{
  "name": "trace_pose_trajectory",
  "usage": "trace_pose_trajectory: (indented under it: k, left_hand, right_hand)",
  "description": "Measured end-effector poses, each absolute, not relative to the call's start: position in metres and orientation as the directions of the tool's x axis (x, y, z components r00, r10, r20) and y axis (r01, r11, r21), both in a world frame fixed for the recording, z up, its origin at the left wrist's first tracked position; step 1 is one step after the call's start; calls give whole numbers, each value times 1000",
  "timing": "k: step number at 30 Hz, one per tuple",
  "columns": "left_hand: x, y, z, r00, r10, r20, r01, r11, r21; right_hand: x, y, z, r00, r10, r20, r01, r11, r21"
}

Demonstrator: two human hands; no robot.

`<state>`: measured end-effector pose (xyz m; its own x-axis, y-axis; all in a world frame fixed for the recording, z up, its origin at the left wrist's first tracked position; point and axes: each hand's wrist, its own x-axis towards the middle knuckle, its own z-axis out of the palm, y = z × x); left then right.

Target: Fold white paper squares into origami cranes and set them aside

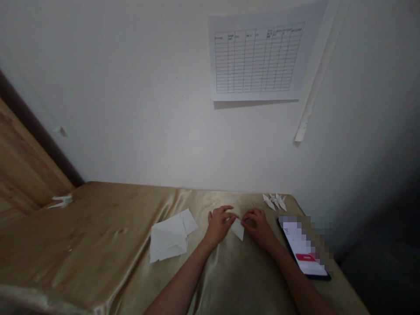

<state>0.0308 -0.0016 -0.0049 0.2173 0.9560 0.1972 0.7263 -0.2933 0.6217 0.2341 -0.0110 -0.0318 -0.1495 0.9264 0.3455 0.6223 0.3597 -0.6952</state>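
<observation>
Between my two hands is a small folded piece of white paper (238,229), its pointed end toward me. My left hand (219,222) pinches its upper left edge with thumb and forefinger. At the upper right edge, the fingertips of my right hand (258,224) close on the same paper. The far tip of the paper is partly hidden by my fingers. Left of my left hand lies a loose stack of white paper sheets (169,239). Several small folded paper cranes (274,202) stand together beyond my right hand.
A phone (300,247) with a lit screen lies right of my right forearm, partly pixelated. Shiny gold cloth (131,218) with creases covers the table, which meets a white wall (147,131). A printed table sheet (257,61) hangs there. White scraps (62,201) lie far left.
</observation>
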Motion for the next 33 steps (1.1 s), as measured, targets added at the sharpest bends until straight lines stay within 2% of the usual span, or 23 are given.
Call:
trace_pose_trajectory:
  k: [20, 26, 33]
  left_hand:
    - [30, -5, 0, 235, 944, 233, 639, -330, 695]
    - [29, -4, 0, 271, 937, 220, 636, -346, 689]
    - [28, -3, 0, 235, 949, 211, 674, -316, 668]
  right_hand:
    - [227, -15, -27, -170, 914, 368, 619, 390, -682]
    - [227, -16, -27, -153, 906, 396, 602, 403, -690]
    - [230, -15, -29, -142, 912, 384, 599, 388, -701]
